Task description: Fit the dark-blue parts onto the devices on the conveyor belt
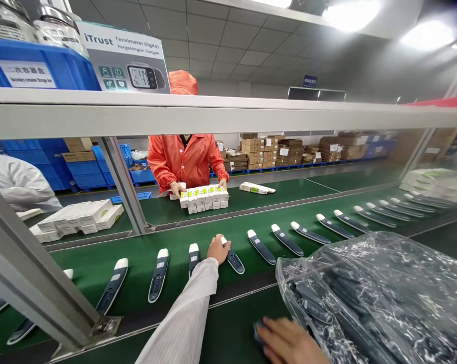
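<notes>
Right hand, nearest, grips a dark device at the mouth of a clear plastic bag full of like devices. Beyond, left hand grasps a white-tipped thermometer on the green belt. Farther, a co-worker's hands hold stacked boxes.

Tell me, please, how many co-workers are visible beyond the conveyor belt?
2: a person in an orange coat across the belt, and a person in white at far left, partly hidden. Others may be hidden.
</notes>
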The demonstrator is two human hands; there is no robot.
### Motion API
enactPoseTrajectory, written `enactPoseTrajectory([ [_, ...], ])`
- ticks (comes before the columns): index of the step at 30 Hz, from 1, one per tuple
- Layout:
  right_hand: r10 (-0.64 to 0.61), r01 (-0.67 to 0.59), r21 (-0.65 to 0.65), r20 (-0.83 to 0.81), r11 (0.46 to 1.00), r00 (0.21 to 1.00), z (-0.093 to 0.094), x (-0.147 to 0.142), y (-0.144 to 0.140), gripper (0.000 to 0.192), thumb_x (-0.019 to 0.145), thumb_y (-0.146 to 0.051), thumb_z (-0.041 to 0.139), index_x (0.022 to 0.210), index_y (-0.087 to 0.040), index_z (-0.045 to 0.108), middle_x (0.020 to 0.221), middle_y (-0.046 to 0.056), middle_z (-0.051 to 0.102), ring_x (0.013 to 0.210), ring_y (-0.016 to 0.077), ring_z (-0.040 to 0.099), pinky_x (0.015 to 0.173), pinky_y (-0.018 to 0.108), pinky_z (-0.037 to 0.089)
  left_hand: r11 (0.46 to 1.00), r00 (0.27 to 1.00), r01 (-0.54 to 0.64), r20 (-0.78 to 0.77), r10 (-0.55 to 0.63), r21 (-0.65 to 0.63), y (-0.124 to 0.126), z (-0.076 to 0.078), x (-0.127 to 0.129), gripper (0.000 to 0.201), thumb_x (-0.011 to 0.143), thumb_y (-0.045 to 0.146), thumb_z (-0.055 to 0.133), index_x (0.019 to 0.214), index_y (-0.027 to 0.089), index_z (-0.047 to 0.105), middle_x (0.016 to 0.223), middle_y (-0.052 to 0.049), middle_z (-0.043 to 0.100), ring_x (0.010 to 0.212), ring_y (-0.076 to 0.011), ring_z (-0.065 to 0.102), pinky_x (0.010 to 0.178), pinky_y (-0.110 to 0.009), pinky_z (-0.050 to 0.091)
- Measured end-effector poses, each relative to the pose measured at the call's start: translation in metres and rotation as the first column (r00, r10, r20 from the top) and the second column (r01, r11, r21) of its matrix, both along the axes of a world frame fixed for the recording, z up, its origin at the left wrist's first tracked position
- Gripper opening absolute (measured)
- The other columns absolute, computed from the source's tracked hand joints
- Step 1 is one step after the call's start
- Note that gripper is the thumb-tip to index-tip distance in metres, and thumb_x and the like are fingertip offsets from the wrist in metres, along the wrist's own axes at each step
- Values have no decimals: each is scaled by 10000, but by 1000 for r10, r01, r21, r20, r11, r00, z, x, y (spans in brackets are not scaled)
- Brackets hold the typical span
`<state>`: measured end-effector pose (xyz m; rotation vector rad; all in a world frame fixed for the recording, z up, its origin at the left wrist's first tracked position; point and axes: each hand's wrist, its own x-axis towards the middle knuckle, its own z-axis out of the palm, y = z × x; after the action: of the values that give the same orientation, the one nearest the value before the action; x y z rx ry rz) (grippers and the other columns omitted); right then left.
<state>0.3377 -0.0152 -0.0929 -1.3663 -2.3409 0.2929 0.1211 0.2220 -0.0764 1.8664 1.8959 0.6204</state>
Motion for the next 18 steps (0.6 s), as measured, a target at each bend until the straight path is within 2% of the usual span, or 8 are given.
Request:
enactPoseTrajectory([
  [2,-114,114,42,-9,993,993,18,-11,40,391,978,-274,436,1334,-324,590,1314,41,650,1148,270,627,967,426,523,1000,1000,-22,8,22,15,1,-3,8,316,947,390,472,1207,212,483,1233,-109,592,1110,-206,607,937,-277,430],
  [4,-190,189,53,27,981,981,31,-26,80,375,978,-253,448,1321,-251,600,1287,68,664,1138,261,623,976,418,505,999,999,-36,8,35,29,2,-4,15,300,948,377,472,1196,209,484,1227,-110,587,1121,-209,599,950,-280,423],
  [6,-229,226,43,91,973,969,35,-40,111,365,975,-241,461,1310,-217,604,1294,86,659,1146,267,617,964,417,503,998,999,-45,2,45,41,2,-4,21,287,948,362,475,1185,201,491,1215,-114,588,1128,-212,594,959,-281,418],
  [8,-254,252,36,136,967,957,31,-49,131,368,978,-228,445,1307,-187,606,1312,114,645,1160,291,613,944,434,510,997,999,-51,-4,51,53,2,-5,26,288,945,352,480,1187,197,495,1208,-115,588,1138,-214,588,965,-279,413],
  [11,-266,265,28,151,964,952,20,-50,146,376,972,-211,438,1303,-161,609,1307,141,643,1159,298,619,923,414,520,997,999,-46,-6,46,60,4,-6,33,310,945,358,479,1208,196,498,1198,-112,590,1140,-212,586,965,-272,414],
  [14,-267,268,16,152,963,951,19,-42,153,380,970,-197,433,1305,-178,609,1303,120,650,1159,253,624,939,347,511,998,999,-36,-6,36,52,6,-7,43,337,950,361,455,1232,182,500,1200,-122,584,1152,-225,577,976,-286,413],
  [16,-293,293,21,152,956,944,26,-37,150,385,978,-214,419,1317,-209,600,1363,103,610,1241,267,567,971,377,496,999,1000,-24,-11,25,39,6,-4,49,380,942,372,463,1259,165,501,1229,-138,565,1173,-246,560,1003,-309,401],
  [18,-335,330,54,140,942,932,33,-36,135,401,980,-265,431,1357,-237,565,1458,98,520,1322,310,485,993,446,480,999,1000,2,-20,-1,35,5,4,51,482,921,426,497,1332,176,473,1305,-141,520,1217,-267,522,1037,-330,382],
])
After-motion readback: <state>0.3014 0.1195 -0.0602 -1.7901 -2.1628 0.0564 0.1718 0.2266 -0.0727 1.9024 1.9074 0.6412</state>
